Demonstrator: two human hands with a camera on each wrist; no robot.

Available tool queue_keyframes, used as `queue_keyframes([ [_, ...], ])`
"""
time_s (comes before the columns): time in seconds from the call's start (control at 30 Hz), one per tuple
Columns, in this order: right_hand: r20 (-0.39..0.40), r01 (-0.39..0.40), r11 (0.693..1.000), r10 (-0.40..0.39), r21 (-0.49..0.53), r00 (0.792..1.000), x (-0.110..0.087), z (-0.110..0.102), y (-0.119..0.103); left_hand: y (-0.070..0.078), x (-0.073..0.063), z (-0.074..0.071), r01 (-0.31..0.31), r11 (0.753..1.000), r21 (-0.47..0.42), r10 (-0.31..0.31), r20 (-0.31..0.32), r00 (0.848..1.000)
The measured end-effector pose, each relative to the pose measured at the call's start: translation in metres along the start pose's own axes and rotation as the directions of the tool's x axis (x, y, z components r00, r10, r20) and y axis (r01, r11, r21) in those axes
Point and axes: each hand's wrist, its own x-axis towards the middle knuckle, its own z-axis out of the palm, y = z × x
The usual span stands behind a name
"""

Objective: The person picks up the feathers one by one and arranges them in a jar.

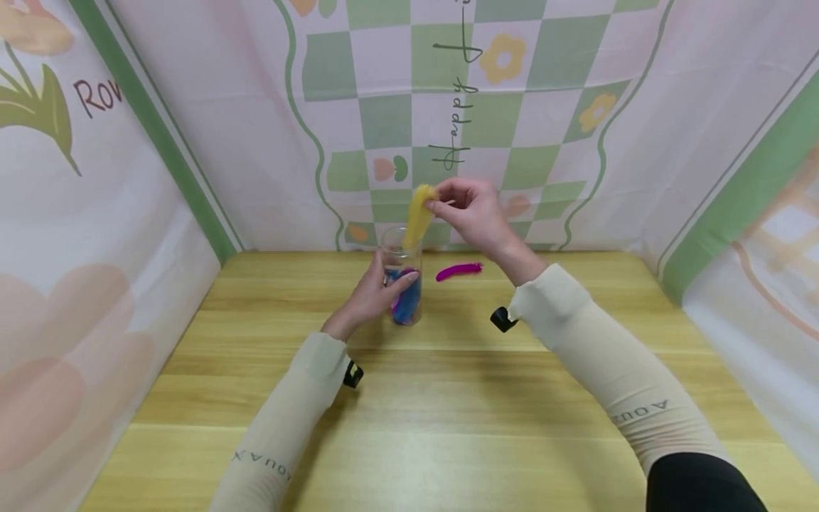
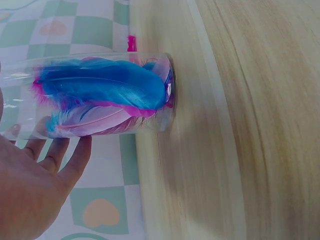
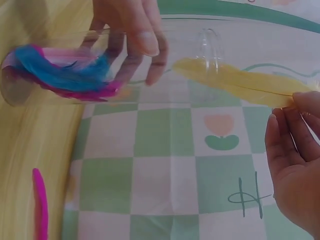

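Note:
A clear glass jar (image 1: 402,245) stands upright on the table, with my left hand (image 1: 376,290) gripping its side. Inside lie several feathers in blue, magenta and pale pink; a blue feather (image 2: 107,82) is the most visible in the left wrist view. Above the mouth, my right hand (image 1: 472,213) pinches a yellow feather (image 1: 419,217) by one end. Its other tip is inside the jar's opening, as the right wrist view shows. A magenta feather (image 1: 458,271) lies flat on the table to the right of the jar, apart from both hands.
The wooden table (image 1: 409,427) extends toward me. A cloth backdrop (image 1: 384,121) with green checks and flowers hangs at its far edge, and printed cloths stand at the left and right sides. A small black wrist camera (image 1: 502,319) sits under the right sleeve.

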Motion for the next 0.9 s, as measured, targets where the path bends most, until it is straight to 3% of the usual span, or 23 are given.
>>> queue_keyframes([
  [0.4, 0.073, -0.049, 0.995, 0.055, -0.083, 0.996, -0.006, 0.006, 0.007, 0.001, 0.000, 0.000, -0.001, 1.000, 0.008, 0.001, -0.004, 1.000],
  [0.9, 0.096, -0.095, 0.986, 0.109, -0.140, 0.989, -0.009, 0.014, 0.014, 0.001, -0.001, 0.000, -0.007, 1.000, -0.023, 0.007, 0.009, 1.000],
])
